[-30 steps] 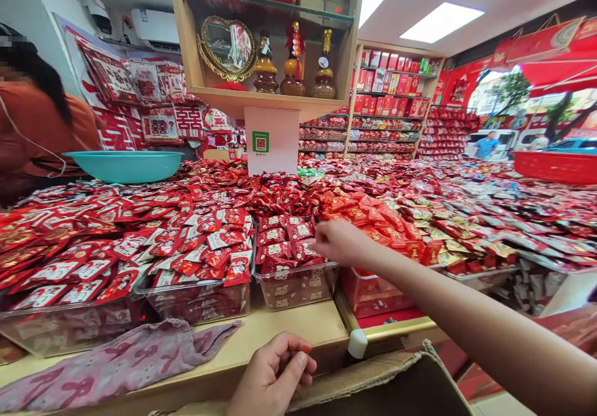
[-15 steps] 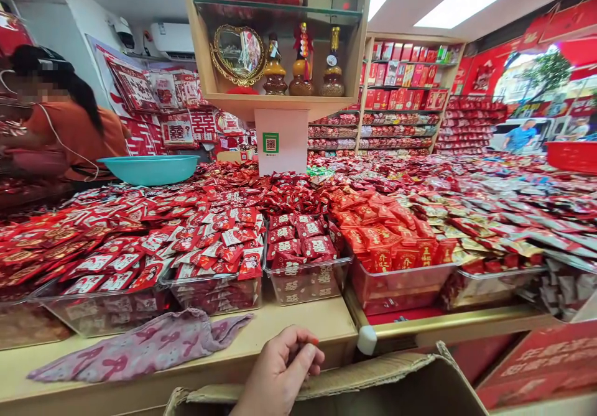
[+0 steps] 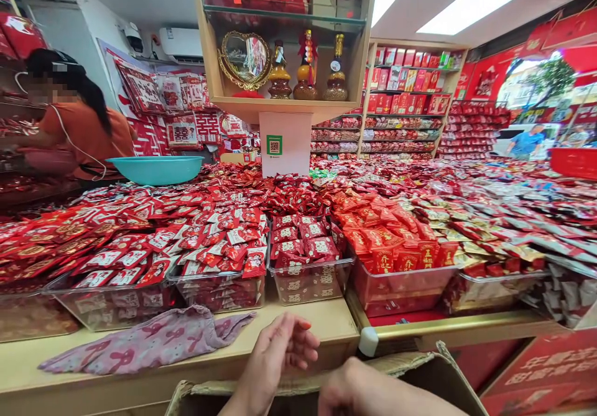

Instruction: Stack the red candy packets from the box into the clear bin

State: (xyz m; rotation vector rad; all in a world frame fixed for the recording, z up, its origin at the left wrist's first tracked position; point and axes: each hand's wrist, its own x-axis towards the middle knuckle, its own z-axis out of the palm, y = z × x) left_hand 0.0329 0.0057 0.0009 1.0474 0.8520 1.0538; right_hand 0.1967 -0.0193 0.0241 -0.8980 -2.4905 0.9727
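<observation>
My left hand [image 3: 277, 354] is over the near rim of an open cardboard box [image 3: 420, 366], palm turned right, fingers loosely curled but apart, with nothing seen in it. To its right, my right hand [image 3: 354, 385] reaches in from the lower right above the box; it is blurred and bent down, its fingers hidden. Beyond them, clear plastic bins of small wrapped packets stand on the counter: dark red packets [image 3: 319, 248] in the middle, red and white ones [image 3: 237, 242] to the left, bright red ones [image 3: 396, 254] to the right.
A pink patterned cloth [image 3: 153, 341] lies on the counter's front edge [image 3: 326, 316]. Farther back are a turquoise basin [image 3: 158, 170], a QR code sign [image 3: 285, 145] and a display cabinet [image 3: 286, 106]. A person in orange [image 3: 88, 130] stands at the left; a red basin [image 3: 573, 162] is at right.
My right hand has come into view from the lower right. My left hand has shifted slightly up and left, its fingers more spread. The camera view has turned a little.
</observation>
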